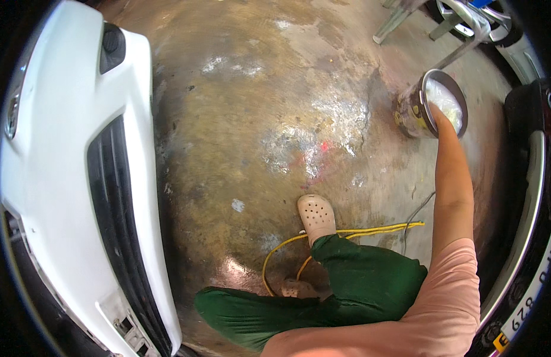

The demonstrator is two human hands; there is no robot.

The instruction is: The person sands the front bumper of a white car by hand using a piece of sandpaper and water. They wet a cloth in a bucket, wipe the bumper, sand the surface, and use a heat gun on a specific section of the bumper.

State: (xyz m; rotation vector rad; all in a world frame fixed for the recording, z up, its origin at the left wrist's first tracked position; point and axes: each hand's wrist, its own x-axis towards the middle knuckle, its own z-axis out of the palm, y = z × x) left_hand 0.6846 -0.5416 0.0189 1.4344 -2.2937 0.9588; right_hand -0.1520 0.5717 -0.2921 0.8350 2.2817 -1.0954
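My right arm stretches to a dark, patterned bucket [410, 110] on the concrete floor at the upper right. My right hand [435, 114] is down inside the rim, beside crumpled translucent white plastic [443, 95]; its fingers are hidden. My left hand is out of view. I am low to the floor, with bent knees in green trousers [371, 279] and a beige clog [317, 217] showing.
A white car bumper [55, 178] runs along the left. Another car's bumper [528, 196] edges the right. A yellow hose [376, 228] and a grey cable [413, 208] lie by my foot. A metal stand [394, 21] and a wheel [495, 30] are at the top right.
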